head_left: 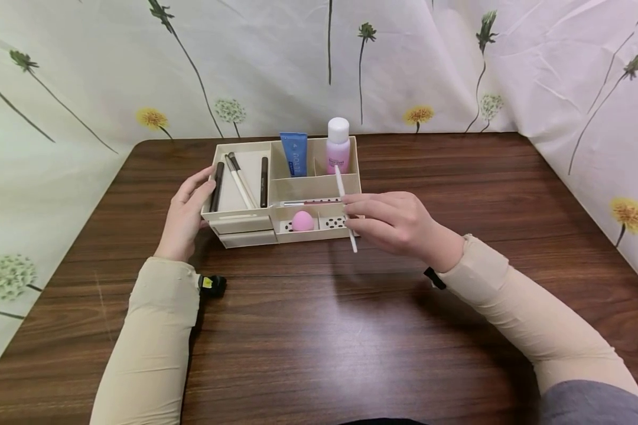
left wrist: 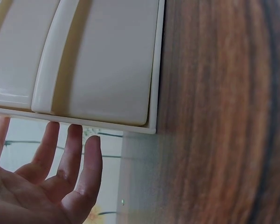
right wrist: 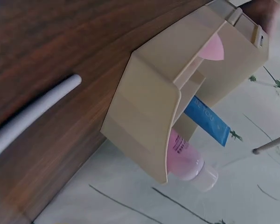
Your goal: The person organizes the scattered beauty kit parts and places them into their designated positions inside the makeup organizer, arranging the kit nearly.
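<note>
A cream desk organizer (head_left: 244, 229) stands on the table with compartments and two small drawers. My left hand (head_left: 185, 209) touches its left side; in the left wrist view the fingers (left wrist: 71, 149) are extended along the wall. My right hand (head_left: 399, 221) pinches a slim white stick (head_left: 353, 241) above the organizer's right front; its exact kind is unclear. The right wrist view shows one rounded end of this white stick (right wrist: 42, 105). Brushes (head_left: 238, 180) and dark pens (head_left: 264, 183) lie in the left tray. A brush (head_left: 293, 203) lies across the middle, behind a pink sponge (head_left: 303, 221).
A blue tube (head_left: 295, 154) and a pink bottle with a white cap (head_left: 338, 147) stand in the organizer's back compartments. Small dark-spotted pieces (head_left: 334, 223) lie front right. Behind the brown table (head_left: 319, 330) hangs a flowered white cloth (head_left: 292, 65).
</note>
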Motion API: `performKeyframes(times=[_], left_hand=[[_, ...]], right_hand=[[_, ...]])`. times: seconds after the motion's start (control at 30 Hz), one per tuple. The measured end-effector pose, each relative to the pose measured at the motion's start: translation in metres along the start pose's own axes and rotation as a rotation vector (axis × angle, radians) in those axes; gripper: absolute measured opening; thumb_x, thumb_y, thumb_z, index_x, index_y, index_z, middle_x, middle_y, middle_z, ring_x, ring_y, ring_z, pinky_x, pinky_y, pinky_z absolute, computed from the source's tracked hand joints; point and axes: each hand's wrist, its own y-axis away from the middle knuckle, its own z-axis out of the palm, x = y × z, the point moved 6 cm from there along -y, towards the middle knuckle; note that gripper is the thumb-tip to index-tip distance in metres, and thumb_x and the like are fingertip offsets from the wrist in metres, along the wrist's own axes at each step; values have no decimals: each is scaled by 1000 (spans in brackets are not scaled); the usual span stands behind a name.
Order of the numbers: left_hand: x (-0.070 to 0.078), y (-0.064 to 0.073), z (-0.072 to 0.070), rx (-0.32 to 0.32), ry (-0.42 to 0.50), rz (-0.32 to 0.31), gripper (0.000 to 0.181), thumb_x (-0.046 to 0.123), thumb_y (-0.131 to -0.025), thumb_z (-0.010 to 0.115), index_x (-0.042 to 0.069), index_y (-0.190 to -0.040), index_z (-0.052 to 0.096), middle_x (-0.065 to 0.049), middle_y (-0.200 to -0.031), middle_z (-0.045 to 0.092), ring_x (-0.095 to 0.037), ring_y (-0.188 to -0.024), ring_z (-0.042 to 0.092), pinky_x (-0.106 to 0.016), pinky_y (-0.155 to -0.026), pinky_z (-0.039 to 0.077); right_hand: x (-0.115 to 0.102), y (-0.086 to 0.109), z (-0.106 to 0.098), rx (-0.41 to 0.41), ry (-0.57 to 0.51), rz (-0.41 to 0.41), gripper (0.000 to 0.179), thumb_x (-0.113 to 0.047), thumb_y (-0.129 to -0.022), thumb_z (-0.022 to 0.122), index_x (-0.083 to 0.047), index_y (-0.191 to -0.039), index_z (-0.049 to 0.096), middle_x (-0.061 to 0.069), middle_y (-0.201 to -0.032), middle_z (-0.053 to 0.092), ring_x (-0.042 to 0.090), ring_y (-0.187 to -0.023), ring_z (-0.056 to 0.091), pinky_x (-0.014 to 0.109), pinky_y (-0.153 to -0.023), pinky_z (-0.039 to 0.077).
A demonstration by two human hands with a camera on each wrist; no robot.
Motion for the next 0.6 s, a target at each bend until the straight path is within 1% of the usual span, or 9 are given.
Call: performKeyframes(times=[0.1, 0.23, 0.4, 0.47, 0.6], left_hand=[[0, 0, 0, 4, -16, -4, 50, 46, -100, 52, 33, -148, 46, -12, -155, 37, -8, -105, 53, -19, -66, 53], [-1, -1, -2, 6, -26, -13, 49, 47, -100, 52, 35, -148, 46, -11, -156, 36, -9, -106, 52, -20, -66, 53], [0, -2, -2, 11, -46, -8, 49, 47, -101, 51, 35, -148, 46, -11, -154, 38, -9, -103, 53, -21, -66, 52], [0, -2, -1, 13, -31, -8, 48, 47, -100, 52, 35, -147, 47, -11, -153, 38, -9, -103, 53, -21, -65, 52], [-1, -2, 0, 11, 14, -14, 48, 45, -100, 53, 33, -146, 48, -11, -151, 40, -9, -103, 53, -21, -65, 53]], right_hand=[[3, -5, 10, -2, -3, -33, 12, -4, -96, 61, -1, -93, 71, 13, -97, 74, 27, -92, 74, 37, -69, 59], [9, -13, 23, 15, -7, -76, 10, -3, -95, 62, -1, -94, 72, 12, -97, 75, 25, -92, 74, 35, -69, 58], [16, -25, 40, 11, -28, -112, 5, 1, -90, 67, -1, -92, 71, 12, -97, 75, 25, -94, 74, 36, -77, 59], [18, -28, 46, 2, -38, -123, 5, 3, -87, 70, -1, -91, 71, 13, -98, 75, 26, -95, 74, 38, -80, 59], [24, -35, 60, -30, -49, -145, 10, 5, -84, 71, 0, -92, 70, 13, -101, 74, 25, -98, 73, 38, -81, 59]])
